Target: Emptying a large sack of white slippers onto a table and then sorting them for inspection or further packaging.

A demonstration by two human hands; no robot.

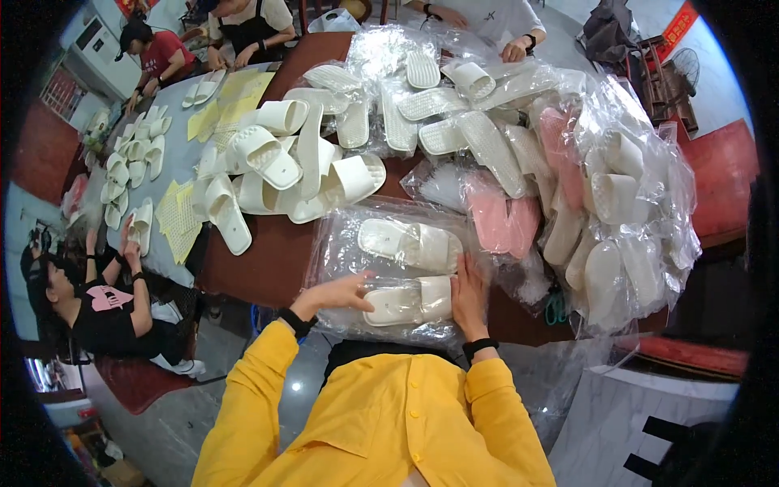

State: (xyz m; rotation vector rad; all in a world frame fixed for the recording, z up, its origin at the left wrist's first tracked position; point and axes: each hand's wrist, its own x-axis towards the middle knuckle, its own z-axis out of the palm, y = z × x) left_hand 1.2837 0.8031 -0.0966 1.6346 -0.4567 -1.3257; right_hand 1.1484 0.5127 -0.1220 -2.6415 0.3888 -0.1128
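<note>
Two white slippers lie side by side in front of me on clear plastic bags (337, 235), toes to the right. Whether they are inside the top bag or on it, I cannot tell. My left hand (339, 294), fingers stretched out, reaches over the plastic to the heel end of the nearer slipper (396, 307). My right hand (468, 299) lies with straight fingers along the toe ends, touching the nearer slipper and close to the farther slipper (388, 237). Neither hand is closed round anything.
Loose white slippers (268, 158) are piled to the left on the brown table (231, 264). Bagged slippers (613, 268) and pink soles (503, 219) heap up on the right. Several people work around the tables; one in black (109, 308) sits at left beside yellow sheets (178, 217).
</note>
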